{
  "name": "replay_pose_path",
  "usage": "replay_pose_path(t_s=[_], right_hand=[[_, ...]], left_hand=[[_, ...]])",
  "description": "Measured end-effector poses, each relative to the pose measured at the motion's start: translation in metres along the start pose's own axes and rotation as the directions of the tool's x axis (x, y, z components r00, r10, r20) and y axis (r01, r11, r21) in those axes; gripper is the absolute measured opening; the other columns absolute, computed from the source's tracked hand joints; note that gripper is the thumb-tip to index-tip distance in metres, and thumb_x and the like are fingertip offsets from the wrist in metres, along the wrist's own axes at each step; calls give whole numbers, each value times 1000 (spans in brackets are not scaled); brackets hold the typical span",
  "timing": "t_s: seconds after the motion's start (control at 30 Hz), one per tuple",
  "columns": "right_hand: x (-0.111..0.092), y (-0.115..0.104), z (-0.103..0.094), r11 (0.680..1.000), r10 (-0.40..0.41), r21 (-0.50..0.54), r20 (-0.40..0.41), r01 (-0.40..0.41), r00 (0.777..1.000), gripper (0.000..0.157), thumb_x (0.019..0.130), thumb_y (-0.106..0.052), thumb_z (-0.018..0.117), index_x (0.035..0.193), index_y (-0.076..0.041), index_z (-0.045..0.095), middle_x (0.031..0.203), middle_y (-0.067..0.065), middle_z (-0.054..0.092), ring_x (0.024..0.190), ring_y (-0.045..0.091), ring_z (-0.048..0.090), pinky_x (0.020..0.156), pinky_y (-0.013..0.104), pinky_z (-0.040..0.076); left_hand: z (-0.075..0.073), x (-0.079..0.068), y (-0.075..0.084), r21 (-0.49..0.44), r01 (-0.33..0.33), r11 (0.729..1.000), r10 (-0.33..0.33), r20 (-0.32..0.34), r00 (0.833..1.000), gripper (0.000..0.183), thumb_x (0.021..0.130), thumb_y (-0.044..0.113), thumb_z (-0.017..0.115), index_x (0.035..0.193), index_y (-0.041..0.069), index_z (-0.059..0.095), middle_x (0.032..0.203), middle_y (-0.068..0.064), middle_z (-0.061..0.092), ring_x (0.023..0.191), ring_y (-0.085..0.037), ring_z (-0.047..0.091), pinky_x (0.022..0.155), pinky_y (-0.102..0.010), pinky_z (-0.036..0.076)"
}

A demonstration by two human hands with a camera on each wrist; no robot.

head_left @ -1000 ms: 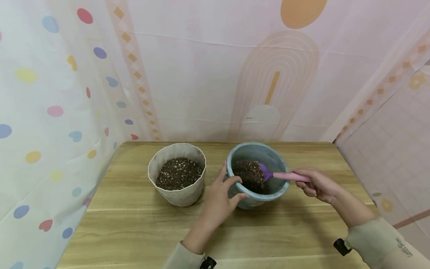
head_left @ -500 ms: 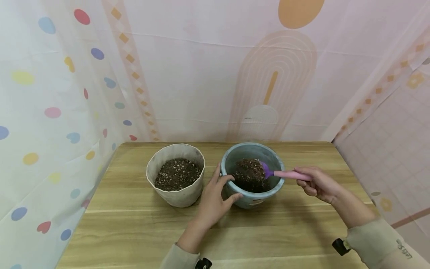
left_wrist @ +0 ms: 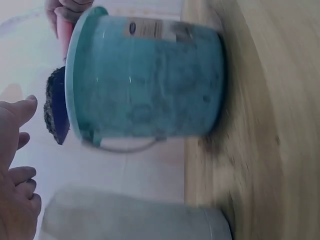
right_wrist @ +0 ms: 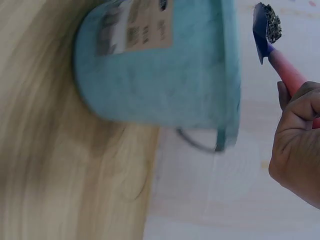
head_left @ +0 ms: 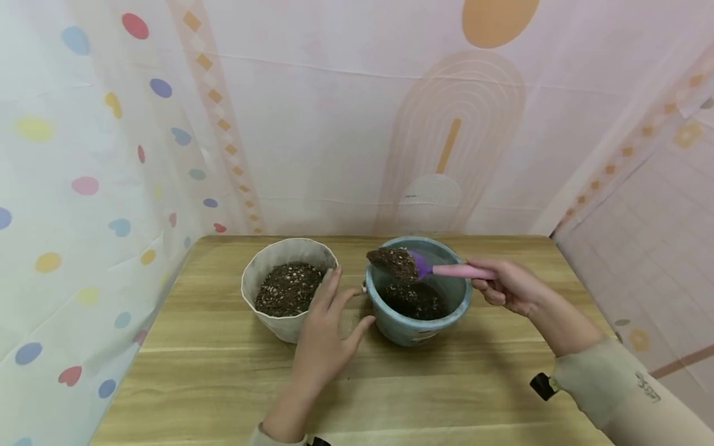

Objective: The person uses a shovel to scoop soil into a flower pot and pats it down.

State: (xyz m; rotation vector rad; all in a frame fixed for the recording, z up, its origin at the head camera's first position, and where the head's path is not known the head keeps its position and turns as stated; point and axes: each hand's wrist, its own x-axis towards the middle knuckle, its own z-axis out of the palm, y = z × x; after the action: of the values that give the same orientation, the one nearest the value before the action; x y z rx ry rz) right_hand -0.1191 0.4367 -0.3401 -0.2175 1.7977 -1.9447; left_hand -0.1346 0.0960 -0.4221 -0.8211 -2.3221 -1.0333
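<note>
My right hand grips the pink handle of a small garden trowel with a purple blade. Dark soil is heaped on the blade, which is raised over the left rim of a blue bucket. More soil lies in the bottom of that bucket. My left hand is off the bucket, fingers spread, between it and a whitish pot; its fingertips overlap the pot's right rim in the head view. Soil fills the pot partway. In the left wrist view the loaded blade shows beside the bucket's rim.
Both containers stand on a wooden table, the pot left of the bucket with a narrow gap between. Patterned curtains hang behind the table and at its sides. A thin handle hangs down the bucket's side.
The trowel has risen out of the bucket with soil on it and moved left. My left hand has let go of the bucket's rim and shifted left toward the pot; the bucket had slid slightly left earlier.
</note>
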Motion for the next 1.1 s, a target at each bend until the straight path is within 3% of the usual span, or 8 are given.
replay_pose_path(t_s=[0.13, 0.3, 0.53, 0.7, 0.8, 0.97, 1.03, 1.1], right_hand=[[19, -8, 16, 1000, 31, 6, -100, -30, 995, 44, 110, -29, 40, 108, -9, 79, 59, -7, 38, 41, 4, 29, 41, 22, 20], [50, -13, 37, 998, 66, 0, -198, -67, 978, 42, 106, -28, 48, 72, -13, 68, 57, -5, 49, 37, 3, 35, 39, 18, 28], [91, -10, 67, 997, -4, -73, -143, -7, 990, 39, 108, -29, 47, 117, -3, 75, 64, -2, 60, 41, 6, 30, 39, 21, 26], [111, -5, 85, 939, -138, -338, -214, 59, 967, 39, 106, -27, 52, 99, 2, 76, 90, 0, 78, 41, 7, 28, 42, 22, 30], [113, -3, 96, 747, -318, -654, -191, 121, 929, 32, 105, -24, 56, 99, -1, 77, 89, 2, 78, 44, 7, 37, 49, 26, 39], [113, 7, 109, 231, -594, -948, 39, 217, 803, 20, 102, -17, 61, 86, -9, 70, 57, -6, 53, 49, 6, 42, 50, 26, 40], [111, 12, 108, 125, -633, -966, 97, 225, 768, 17, 101, -16, 63, 86, -10, 66, 55, -8, 46, 47, 8, 41, 48, 27, 39], [108, 16, 105, 71, -669, -971, 122, 227, 733, 12, 99, -15, 65, 93, -6, 69, 61, -2, 58, 51, 11, 50, 52, 30, 46]], left_hand=[[-11, -10, -14, 26, -41, 999, 44, -90, 995, 45, 79, 20, 88, 116, 6, 66, 157, -14, 42, 145, -38, 36, 117, -56, 30], [-21, -17, -32, 111, -24, 993, 44, -181, 983, 46, 77, 20, 87, 114, 4, 65, 153, -19, 47, 142, -44, 38, 117, -61, 24], [-26, -26, -50, 170, 149, 974, -103, -249, 963, 55, 77, 31, 87, 115, -1, 64, 148, -28, 48, 141, -51, 35, 115, -66, 23], [-21, -27, -55, 190, 137, 972, -87, -250, 964, 57, 79, 37, 84, 115, -3, 63, 148, -28, 48, 140, -47, 38, 114, -65, 27], [-18, -27, -56, 197, 126, 972, -73, -256, 964, 57, 79, 38, 83, 115, -2, 63, 148, -26, 48, 139, -46, 40, 113, -65, 27], [-15, -27, -57, 208, 118, 971, -62, -259, 964, 59, 80, 41, 81, 117, -2, 63, 149, -26, 48, 139, -46, 40, 112, -66, 28], [-14, -25, -58, 203, 115, 972, -60, -260, 964, 59, 80, 41, 80, 117, -2, 62, 149, -26, 47, 139, -46, 40, 112, -66, 28], [-13, -25, -58, 196, 117, 974, -64, -260, 964, 60, 80, 41, 80, 118, -1, 62, 149, -26, 47, 140, -46, 39, 112, -67, 26]])
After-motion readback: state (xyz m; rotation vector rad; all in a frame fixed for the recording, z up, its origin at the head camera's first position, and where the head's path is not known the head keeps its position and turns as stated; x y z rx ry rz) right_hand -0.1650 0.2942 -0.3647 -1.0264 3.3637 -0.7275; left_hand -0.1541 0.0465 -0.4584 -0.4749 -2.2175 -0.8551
